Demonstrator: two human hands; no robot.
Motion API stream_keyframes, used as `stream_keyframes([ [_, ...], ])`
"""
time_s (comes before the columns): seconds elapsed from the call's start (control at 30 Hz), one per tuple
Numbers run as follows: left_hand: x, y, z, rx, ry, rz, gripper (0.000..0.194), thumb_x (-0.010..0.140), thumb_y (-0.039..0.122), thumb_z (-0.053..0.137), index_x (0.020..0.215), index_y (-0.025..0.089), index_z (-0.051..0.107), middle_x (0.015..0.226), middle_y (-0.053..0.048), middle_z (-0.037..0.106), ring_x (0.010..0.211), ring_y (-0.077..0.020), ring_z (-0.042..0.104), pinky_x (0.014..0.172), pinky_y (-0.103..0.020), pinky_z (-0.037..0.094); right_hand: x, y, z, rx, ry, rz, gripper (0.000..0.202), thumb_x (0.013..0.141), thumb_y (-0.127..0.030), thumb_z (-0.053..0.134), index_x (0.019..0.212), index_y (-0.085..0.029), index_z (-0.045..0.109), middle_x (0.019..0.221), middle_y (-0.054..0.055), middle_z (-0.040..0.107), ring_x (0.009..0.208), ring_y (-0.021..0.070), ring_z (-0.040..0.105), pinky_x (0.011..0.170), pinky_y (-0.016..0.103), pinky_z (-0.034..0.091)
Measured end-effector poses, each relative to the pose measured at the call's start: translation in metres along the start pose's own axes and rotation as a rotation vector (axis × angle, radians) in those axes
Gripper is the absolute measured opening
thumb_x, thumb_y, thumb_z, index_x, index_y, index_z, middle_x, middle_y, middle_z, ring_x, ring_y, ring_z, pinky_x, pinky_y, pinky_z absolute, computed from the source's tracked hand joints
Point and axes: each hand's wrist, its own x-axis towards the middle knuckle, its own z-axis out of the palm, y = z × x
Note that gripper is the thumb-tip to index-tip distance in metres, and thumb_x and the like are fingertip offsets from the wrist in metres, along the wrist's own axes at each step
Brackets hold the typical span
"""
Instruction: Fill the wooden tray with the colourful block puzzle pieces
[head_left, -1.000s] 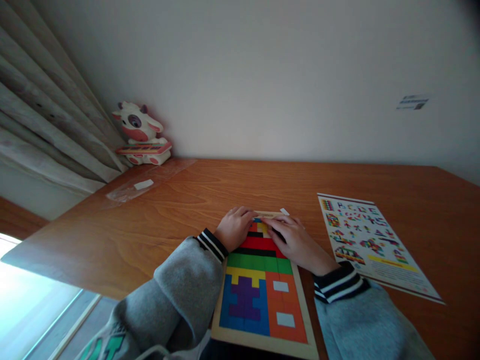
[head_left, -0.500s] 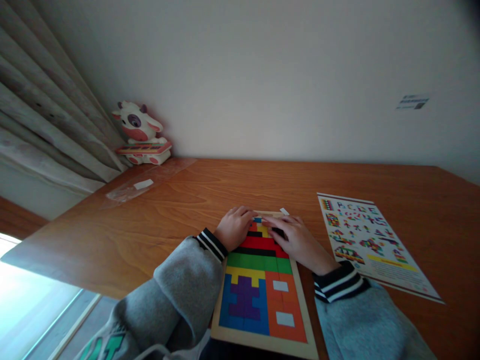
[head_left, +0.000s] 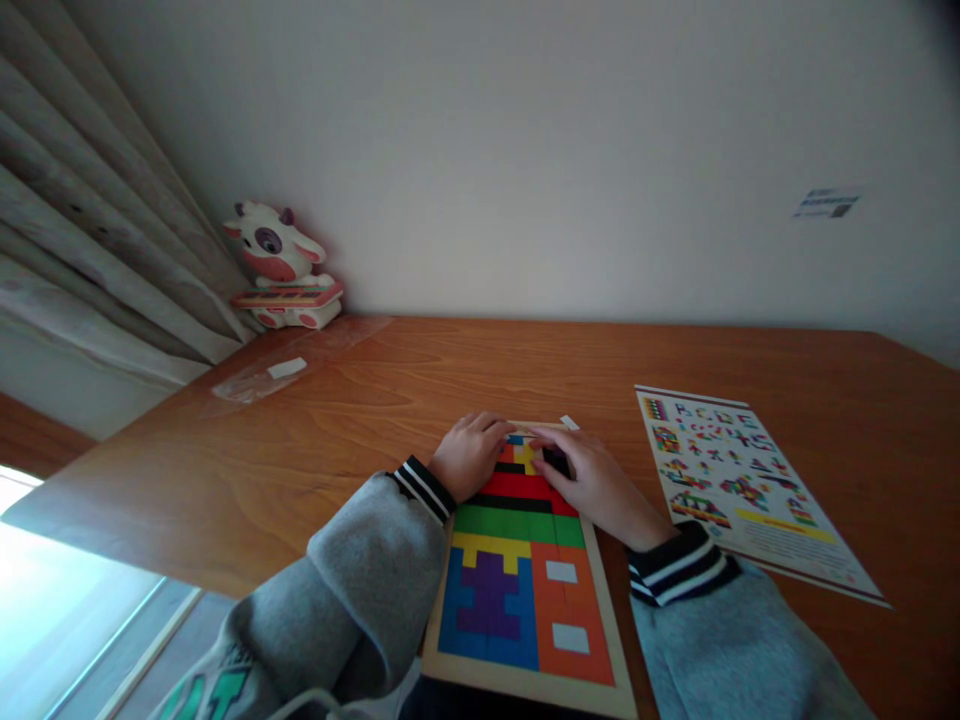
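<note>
A wooden block puzzle board point(head_left: 517, 688) lies in front of me, its pale frame filled with red, green, yellow, blue, purple, orange and black pieces. Two pale square patches show among the orange pieces point(head_left: 571, 600). Over the upper left edge of the board my left hand point(head_left: 472, 455) is bent, its fingers curled towards the far rim. My right hand point(head_left: 589, 470) reaches over the upper right part, thumb and forefinger apart, their tips at the yellow piece point(head_left: 528, 460). A dark patch shows between them; I cannot tell whether it is a black piece or a gap.
Right of the board lies a printed pattern sheet point(head_left: 739, 470). At the back left sit a toy cow with a keyboard point(head_left: 285, 270) and a clear plastic wrapper point(head_left: 251, 385). A small white tab point(head_left: 570, 423) lies by the far rim. Wall and curtain point(head_left: 82, 200) border the table point(head_left: 360, 400).
The fingers of my right hand have bent slightly, thumb and forefinger tips closer together over the upper pieces. My left hand and the board stay where they were.
</note>
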Motion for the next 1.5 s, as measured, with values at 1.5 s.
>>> stream_keyframes([
  [1.5,-0.0027,-0.0072,0.0049,0.064,0.024,-0.035,0.029,0.094,0.009,0.047,0.117,0.019,0.061,0.116,-0.008,0.063,0.105,-0.0201,0.06,0.097,-0.036,0.051,0.0009,-0.0082,0.0023,-0.103,0.028,0.067,0.022,0.087,-0.033,0.063,0.108,-0.028,0.067,0.113,0.005,0.073,0.108,0.0264,0.066,0.095,0.053,0.047],
])
